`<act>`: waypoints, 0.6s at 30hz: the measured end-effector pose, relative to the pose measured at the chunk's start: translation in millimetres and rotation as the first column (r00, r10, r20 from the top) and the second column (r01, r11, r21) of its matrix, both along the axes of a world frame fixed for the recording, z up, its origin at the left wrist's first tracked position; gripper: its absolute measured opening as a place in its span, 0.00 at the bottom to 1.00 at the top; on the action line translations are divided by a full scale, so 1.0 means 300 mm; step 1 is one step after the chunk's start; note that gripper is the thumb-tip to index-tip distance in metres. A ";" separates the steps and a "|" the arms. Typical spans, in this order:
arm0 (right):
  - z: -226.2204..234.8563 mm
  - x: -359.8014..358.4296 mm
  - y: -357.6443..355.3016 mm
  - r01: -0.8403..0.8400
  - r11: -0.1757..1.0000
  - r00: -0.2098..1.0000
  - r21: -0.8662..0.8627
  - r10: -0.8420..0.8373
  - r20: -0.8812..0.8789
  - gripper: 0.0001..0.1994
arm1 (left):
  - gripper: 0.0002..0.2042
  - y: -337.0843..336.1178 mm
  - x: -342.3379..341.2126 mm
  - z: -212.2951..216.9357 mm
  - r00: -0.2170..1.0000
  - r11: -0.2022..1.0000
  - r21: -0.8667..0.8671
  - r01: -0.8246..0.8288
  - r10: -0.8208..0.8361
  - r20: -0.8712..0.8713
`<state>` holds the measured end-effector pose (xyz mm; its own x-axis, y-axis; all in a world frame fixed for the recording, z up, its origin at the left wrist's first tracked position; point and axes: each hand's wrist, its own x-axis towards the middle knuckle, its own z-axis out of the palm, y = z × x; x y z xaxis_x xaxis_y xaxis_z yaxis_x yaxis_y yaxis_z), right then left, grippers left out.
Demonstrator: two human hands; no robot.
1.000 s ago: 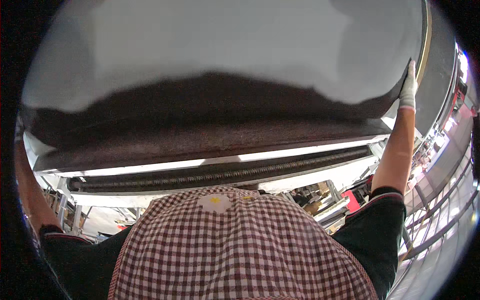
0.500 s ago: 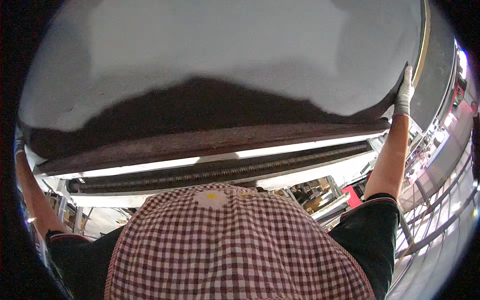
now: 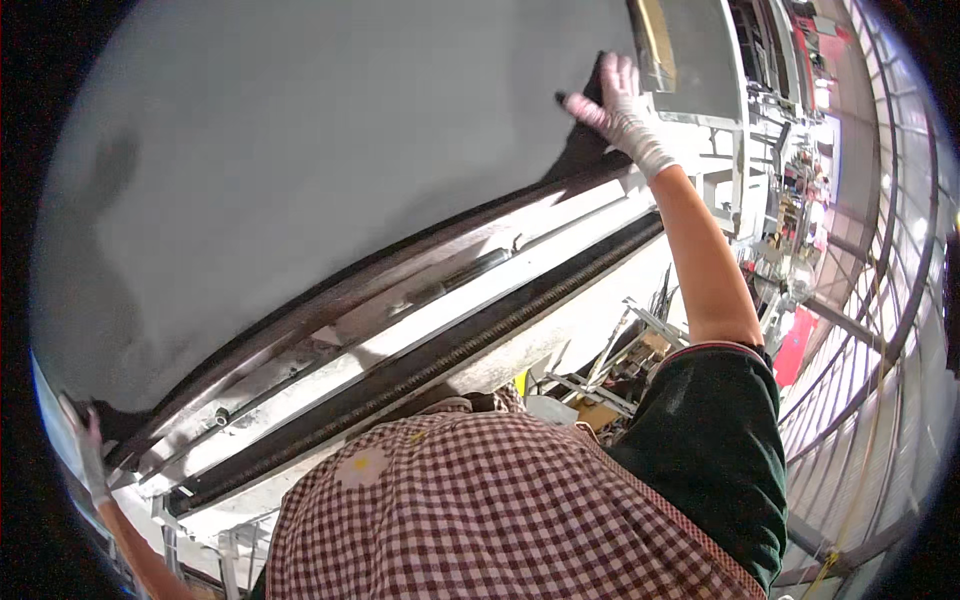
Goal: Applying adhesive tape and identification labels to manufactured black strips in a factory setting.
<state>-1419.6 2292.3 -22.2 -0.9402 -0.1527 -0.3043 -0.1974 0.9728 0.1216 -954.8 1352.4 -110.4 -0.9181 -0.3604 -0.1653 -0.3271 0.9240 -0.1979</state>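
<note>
A large dark grey sheet [image 3: 330,150], which looks like cloth or thin foam, spreads over the bed of a machine. Its near edge runs slantwise, low at the left and higher at the right. My right hand [image 3: 618,110], in a pale glove, is at the sheet's right near corner, fingers spread and thumb pointing left over the grey surface. At the lower left corner of the sheet is my left hand [image 3: 88,445], also gloved, its fingers stretched out with the thumb apart. It is small and bent by the picture's rim.
Along the machine's front run a white rail [image 3: 420,325] and a dark ribbed strip [image 3: 440,370]. Past my right hand lie a tan strip [image 3: 656,45] and a grey panel [image 3: 702,60]. Metal frames [image 3: 620,350] with assorted items stand below, right of my checked apron [image 3: 480,510].
The view has turned, so the machine now slants. The sheet's near edge has drawn back, baring more of the rail. My right hand's fingers, earlier together at the sheet's edge, are now spread.
</note>
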 end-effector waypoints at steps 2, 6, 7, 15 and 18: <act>0.095 0.047 0.005 -0.059 0.997 0.988 0.043 0.053 0.142 0.71 | 0.31 0.032 0.059 0.002 0.975 0.914 0.384 -0.135 0.192 -0.114; 0.097 0.084 -0.072 -0.036 0.995 0.992 0.091 0.024 0.126 0.73 | 0.43 -0.072 0.164 -0.053 0.969 0.935 0.279 -0.217 0.171 0.180; 0.107 0.098 -0.081 -0.035 0.996 0.995 0.081 0.027 0.101 0.73 | 0.47 -0.054 0.166 -0.065 0.977 0.969 0.176 -0.176 0.150 0.151; 0.235 -0.076 0.042 0.132 0.885 0.970 -0.446 -0.208 -0.125 0.43 | 0.44 0.492 -0.255 0.254 0.971 0.967 0.235 0.103 -0.046 -0.236; 0.119 -0.186 0.159 0.223 0.953 0.971 -0.206 -0.236 -0.040 0.33 | 0.34 1.191 -0.515 0.530 0.796 0.760 0.387 0.522 -0.272 -0.540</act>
